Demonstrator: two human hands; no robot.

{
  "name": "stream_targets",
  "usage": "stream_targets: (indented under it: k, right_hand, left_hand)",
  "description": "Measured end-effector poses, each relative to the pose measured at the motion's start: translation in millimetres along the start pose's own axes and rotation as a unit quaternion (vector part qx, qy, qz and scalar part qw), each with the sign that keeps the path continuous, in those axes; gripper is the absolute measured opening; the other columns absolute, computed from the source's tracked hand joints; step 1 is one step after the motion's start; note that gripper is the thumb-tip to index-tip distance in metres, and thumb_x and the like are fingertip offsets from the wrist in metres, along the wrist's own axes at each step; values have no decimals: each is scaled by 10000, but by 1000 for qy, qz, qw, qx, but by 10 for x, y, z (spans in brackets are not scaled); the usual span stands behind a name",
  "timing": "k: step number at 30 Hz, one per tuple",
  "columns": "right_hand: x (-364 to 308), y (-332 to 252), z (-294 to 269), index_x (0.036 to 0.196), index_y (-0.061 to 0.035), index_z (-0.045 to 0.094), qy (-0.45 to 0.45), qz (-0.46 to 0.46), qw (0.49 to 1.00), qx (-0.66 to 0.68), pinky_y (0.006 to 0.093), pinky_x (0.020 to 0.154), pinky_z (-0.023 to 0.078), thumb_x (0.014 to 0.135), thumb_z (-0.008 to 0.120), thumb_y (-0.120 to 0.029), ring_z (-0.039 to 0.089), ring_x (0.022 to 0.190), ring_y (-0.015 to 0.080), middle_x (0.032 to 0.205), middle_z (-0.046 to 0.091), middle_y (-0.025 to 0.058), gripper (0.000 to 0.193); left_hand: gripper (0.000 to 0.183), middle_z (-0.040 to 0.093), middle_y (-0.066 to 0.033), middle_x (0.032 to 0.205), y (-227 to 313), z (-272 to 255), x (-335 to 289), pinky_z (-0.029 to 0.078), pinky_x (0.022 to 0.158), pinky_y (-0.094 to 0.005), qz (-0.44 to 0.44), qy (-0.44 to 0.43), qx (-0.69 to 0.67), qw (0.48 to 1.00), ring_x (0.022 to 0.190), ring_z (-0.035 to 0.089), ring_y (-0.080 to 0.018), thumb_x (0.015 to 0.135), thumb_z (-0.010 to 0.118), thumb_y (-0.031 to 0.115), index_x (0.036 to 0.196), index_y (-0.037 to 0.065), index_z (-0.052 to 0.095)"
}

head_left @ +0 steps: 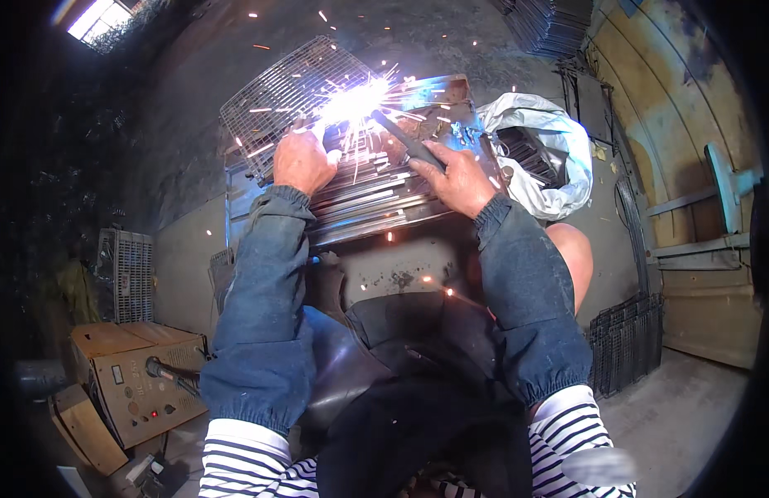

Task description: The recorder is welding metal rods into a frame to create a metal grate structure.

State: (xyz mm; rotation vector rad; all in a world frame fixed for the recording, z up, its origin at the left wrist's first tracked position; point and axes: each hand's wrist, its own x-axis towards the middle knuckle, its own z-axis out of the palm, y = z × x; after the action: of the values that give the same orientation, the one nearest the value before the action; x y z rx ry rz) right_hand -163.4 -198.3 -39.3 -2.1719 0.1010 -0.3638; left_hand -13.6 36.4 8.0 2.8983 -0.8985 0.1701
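A dark welding torch [413,148] is gripped in my right hand [461,184], its tip reaching into a blinding arc [355,101] that throws sparks all around. My left hand [304,162] is closed just left of and below the arc; whatever its fingers hold is lost in the glare. Beside it a wire mesh panel [272,87] extends toward the far left. Several thin metal rods [376,199] lie side by side across the near part of the work surface, below both hands. Blue sleeve covers reach to both wrists.
Right of the work surface stands a white sack [577,153] with dark metal pieces inside. A welding machine [144,390] sits at the lower left. Mesh panels [129,274] stand at the left, and more dark mesh panels [627,342] at the lower right, near a large tan panel [704,307].
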Motion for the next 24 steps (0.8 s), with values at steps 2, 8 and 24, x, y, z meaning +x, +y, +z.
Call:
stream_targets:
  k: [2, 8, 24]
  right_hand:
    - [-3, -9, -13, 1183, -1, 674, 5, -29, 998, 56, 445, 734, 549, 930, 708, -308, 714, 837, 411, 878, 707, 257, 399]
    - [-15, -31, 8, 1179, -20, 677, 23, -39, 998, 33, 435, 752, 551, 938, 703, -314, 713, 853, 410, 888, 707, 255, 381]
    - [-78, -178, 216, 1198, 64, 647, -32, -96, 995, 19, 436, 764, 565, 932, 707, -306, 711, 880, 428, 924, 693, 294, 460]
  left_hand:
    - [617, 647, -242, 1273, 47, -31, -6, 506, 1000, -456, -10, -17, -3, 1000, 1174, 619, -392, 807, 752, 301, 1363, 81, 601]
    - [635, 550, -260, 1413, -23, 4, -29, 397, 1146, -425, 12, 25, 27, 999, 1372, 481, -376, 823, 699, 246, 1370, -44, 558]
    - [541, 560, -255, 1406, -199, 240, -178, 329, 1192, -476, 19, 111, 53, 992, 1392, 465, -377, 837, 538, 36, 1369, -58, 555]
